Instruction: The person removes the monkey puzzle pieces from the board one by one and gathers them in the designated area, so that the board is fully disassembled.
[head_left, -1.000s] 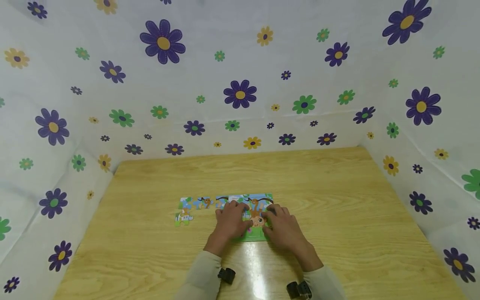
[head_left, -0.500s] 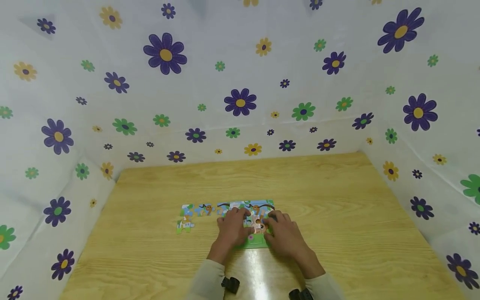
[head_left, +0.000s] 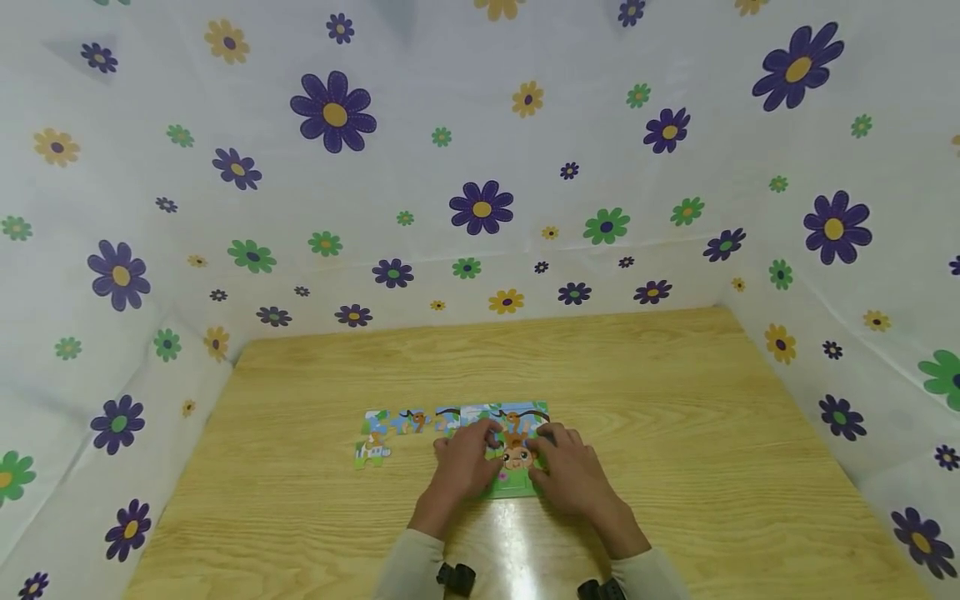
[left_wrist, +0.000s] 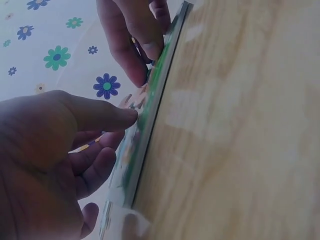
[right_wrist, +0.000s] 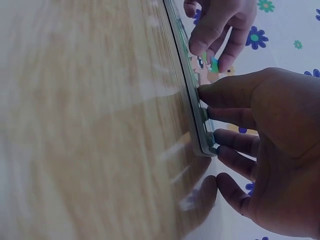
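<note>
A small jigsaw puzzle board (head_left: 512,490) with a green lower border lies in front of me, partly covered by both hands. A monkey's face (head_left: 517,458) made of puzzle pieces shows between them, both eyes visible. My left hand (head_left: 463,462) rests over the board's left part; in the left wrist view its thumb (left_wrist: 120,117) touches the pieces near the front edge. On the other side, my right hand (head_left: 572,468) has its thumb and fingertips at the board's right part. The right wrist view shows its fingers (right_wrist: 237,142) fairly straight against the board's edge.
Left of the board lie loose puzzle pieces: a corner piece (head_left: 375,421), a piece with a brown animal (head_left: 411,421) and a green-bottomed piece (head_left: 371,452). Another piece (head_left: 447,417) lies right at the board's left edge. Flower-printed white cloth (head_left: 480,242) surrounds the wooden table (head_left: 300,517).
Half a second ago the monkey's face showed a notch between the hands; now it shows whole. Both hands stay over the board with small finger shifts, and the head view has tilted slightly up.
</note>
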